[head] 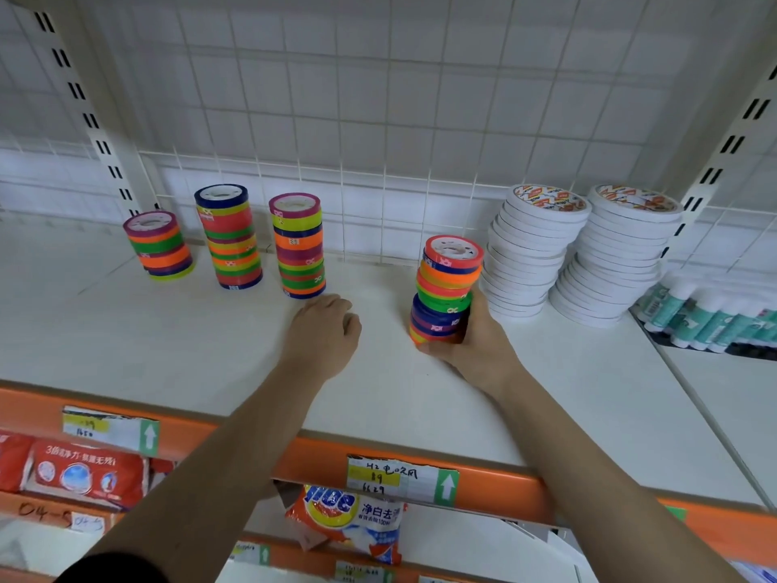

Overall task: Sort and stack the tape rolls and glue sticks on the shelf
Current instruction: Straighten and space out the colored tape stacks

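Note:
Three stacks of coloured tape rolls stand at the back of the white shelf (168,338): a short one (159,245), a taller one (229,237) and a third (298,246). A fourth coloured stack (445,284) leans slightly in the middle; my right hand (475,338) grips its lower rolls from the right and below. My left hand (323,330) rests on the shelf just in front of the third stack, fingers loosely curled, holding nothing. Two leaning stacks of white tape rolls (534,250) (622,254) stand at the right. Glue sticks (710,317) lie at the far right.
A white wire grid (378,119) backs the shelf, with slotted uprights (84,103) at both sides. The shelf's orange front edge (319,460) carries price labels. Detergent packets (349,519) lie on the lower shelf.

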Tool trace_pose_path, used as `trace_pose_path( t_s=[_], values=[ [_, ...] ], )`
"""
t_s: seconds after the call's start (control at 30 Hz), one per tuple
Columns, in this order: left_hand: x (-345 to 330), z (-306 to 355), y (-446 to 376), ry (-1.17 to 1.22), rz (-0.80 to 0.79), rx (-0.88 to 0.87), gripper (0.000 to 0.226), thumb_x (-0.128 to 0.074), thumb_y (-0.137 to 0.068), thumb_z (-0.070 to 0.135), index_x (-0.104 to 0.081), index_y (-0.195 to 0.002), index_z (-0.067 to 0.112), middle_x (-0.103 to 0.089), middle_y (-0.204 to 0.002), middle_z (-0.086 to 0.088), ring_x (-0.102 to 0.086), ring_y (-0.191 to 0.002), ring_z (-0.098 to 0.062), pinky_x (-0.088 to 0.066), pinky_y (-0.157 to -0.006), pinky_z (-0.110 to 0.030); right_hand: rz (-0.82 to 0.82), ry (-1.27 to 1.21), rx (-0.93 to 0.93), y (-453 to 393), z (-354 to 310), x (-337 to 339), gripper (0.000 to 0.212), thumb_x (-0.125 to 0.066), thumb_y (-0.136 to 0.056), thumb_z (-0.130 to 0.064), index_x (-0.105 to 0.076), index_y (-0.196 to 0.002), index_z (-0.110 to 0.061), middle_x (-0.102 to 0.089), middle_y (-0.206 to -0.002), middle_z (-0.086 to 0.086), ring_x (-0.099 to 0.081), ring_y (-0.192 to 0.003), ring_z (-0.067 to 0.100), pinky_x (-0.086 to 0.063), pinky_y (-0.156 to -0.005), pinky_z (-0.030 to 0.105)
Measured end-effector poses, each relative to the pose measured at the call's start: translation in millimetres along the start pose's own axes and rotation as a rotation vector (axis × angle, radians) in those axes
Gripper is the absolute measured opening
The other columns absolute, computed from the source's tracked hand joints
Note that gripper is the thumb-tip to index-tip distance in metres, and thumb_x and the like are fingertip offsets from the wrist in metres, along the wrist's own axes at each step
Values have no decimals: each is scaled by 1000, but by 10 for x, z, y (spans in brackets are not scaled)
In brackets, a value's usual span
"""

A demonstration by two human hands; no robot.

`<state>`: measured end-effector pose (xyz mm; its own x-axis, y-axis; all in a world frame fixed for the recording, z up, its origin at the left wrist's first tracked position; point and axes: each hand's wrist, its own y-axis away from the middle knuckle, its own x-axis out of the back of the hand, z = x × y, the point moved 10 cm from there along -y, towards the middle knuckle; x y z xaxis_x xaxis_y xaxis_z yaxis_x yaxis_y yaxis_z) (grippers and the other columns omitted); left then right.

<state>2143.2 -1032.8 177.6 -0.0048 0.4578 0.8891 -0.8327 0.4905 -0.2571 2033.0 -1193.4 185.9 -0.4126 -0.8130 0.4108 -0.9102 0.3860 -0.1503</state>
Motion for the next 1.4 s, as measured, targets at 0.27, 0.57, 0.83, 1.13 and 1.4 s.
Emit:
trace_pose_path(
  t_s=[0.27, 0.57, 0.83, 1.13, 1.4],
  values=[
    [8, 5, 7, 6, 27, -14, 32, -41, -95, 19, -59, -114, 2, -60, -112, -8, -52, -108, -24, -41, -93, -32, 80, 42, 58, 15, -1, 29, 78, -86, -63, -18, -40, -126, -17, -55, -117, -7, -54, -105, 9, -44, -84, 16],
    [3, 0, 20, 15, 16, -19, 31, -39, -95, 21, -59, -111, 4, -59, -104, -5, -52, -103, -24, -41, -89, -31, -38, 54, 53, 35, 67, 4, 81, -80, -71, -12, -31, -134, -20, -51, -119, -11, -52, -108, 7, -42, -88, 19],
    [22, 10, 20, 24, 29, -20, 29, -40, -95, 18, -61, -105, 1, -60, -100, -8, -53, -99, -24, -43, -88, -32, -16, 75, 135, 44, -5, -2, 67, -87, -60, -32, -53, -116, -21, -64, -108, -8, -61, -102, 10, -53, -88, 29],
    [23, 15, 9, 15, 31, -41, 28, -40, -94, 20, -60, -102, 3, -55, -90, -3, -55, -94, -24, -44, -83, -32, -104, 47, 77, 53, 120, -30, 72, -82, -69, -16, -42, -129, -20, -58, -119, -8, -56, -108, 7, -46, -89, 20],
    [36, 26, 19, 16, 27, -32, 31, -40, -95, 21, -61, -110, 4, -61, -104, -5, -55, -102, -23, -46, -88, -33, -145, 18, 87, 30, 95, -62, 61, -81, -64, -10, -54, -117, -23, -66, -107, -4, -63, -98, 11, -53, -83, 30]
  ],
)
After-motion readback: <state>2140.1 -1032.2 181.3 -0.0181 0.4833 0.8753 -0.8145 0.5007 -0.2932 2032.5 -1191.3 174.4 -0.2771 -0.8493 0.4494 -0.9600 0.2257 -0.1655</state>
